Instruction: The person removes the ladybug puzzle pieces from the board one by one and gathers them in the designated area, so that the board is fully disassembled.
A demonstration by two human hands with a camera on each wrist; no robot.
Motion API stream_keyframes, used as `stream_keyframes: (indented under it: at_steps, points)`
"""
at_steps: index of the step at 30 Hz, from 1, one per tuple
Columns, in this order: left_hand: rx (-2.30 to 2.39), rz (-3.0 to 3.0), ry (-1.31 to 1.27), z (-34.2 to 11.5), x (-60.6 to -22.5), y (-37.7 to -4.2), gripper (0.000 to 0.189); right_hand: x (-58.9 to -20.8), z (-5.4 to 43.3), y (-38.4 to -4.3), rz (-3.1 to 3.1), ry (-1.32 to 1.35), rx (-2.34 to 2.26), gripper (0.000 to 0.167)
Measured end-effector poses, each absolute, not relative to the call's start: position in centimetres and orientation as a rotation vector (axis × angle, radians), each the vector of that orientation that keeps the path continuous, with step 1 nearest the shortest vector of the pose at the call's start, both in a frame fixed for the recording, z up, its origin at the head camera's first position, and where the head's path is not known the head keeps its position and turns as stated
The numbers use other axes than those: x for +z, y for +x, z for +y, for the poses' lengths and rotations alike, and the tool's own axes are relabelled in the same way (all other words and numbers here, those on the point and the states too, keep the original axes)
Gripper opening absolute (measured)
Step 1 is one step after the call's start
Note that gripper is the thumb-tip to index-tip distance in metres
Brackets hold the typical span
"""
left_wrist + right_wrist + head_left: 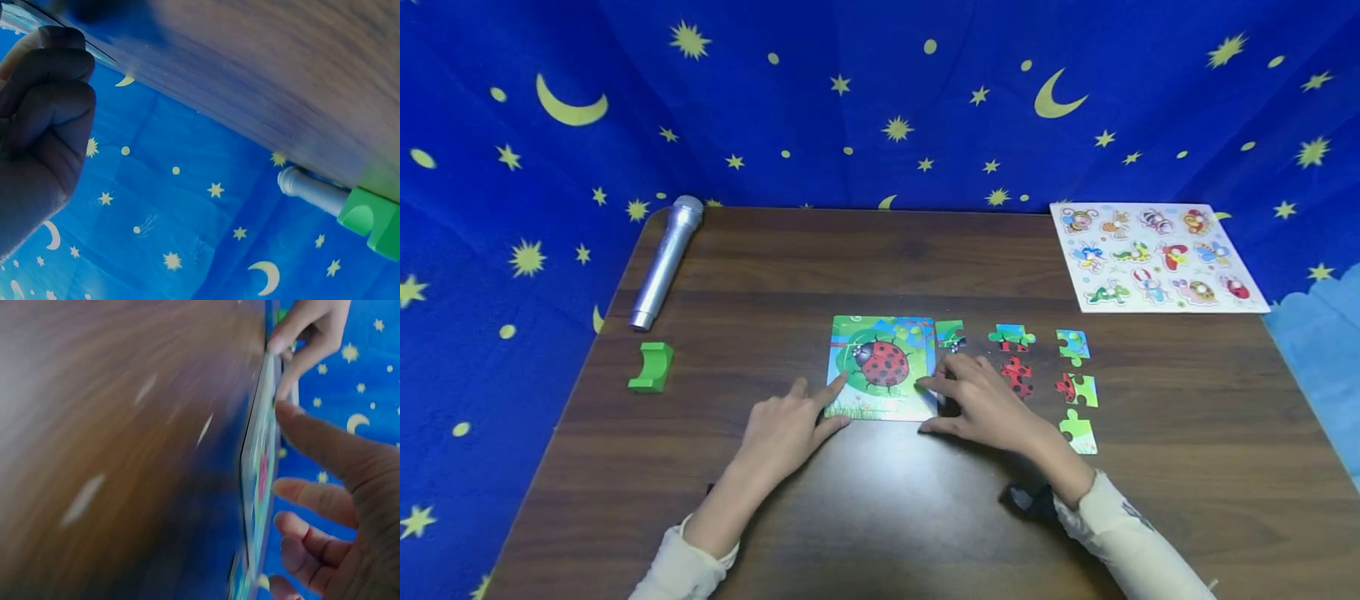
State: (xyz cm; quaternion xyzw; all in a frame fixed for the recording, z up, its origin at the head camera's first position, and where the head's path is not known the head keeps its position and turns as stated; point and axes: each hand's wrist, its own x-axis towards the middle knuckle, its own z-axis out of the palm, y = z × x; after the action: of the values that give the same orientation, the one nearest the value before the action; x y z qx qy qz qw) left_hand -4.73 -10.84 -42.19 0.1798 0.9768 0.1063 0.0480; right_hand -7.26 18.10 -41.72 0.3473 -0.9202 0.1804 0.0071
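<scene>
A square ladybug puzzle board [883,367] lies flat on the table between both hands. My left hand [782,429] touches its lower left part, with the index finger extended over the picture and the thumb at the front edge. Its other fingers are curled under in the left wrist view. At the board's right side is my right hand [973,404], its index fingertip over the right edge and its thumb by the near corner. The right wrist view shows that hand's fingers loosely bent along the board's face [262,475]. One puzzle piece [951,332] lies against the board's upper right side.
Right of the right hand lie several loose jigsaw pieces [1078,390]. A white insect peg board [1161,258] stands at the back right. On the left are a silver microphone [667,262] and a green arched block [652,367]. A starry blue cloth [850,117] borders the table.
</scene>
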Motion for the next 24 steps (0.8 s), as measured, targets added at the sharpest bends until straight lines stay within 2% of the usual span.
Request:
stream_keyframes:
  at_steps: [7, 15, 24]
  points:
    - [0.315, 2.993, 0.531, -10.7, -42.3, -4.5, 0.058, -42.1, 14.5, -7.7, -2.871, 1.056, 0.487, 0.054]
    - [0.278, 2.973, 0.511, -10.2, -42.3, -4.4, 0.058, -42.4, 13.3, -7.4, -2.898, 1.001, 0.498, 0.059]
    - [0.227, 2.989, 0.510, -10.1, -42.4, -4.2, 0.058, -42.5, 12.8, -7.4, -2.855, 0.941, 0.605, 0.050]
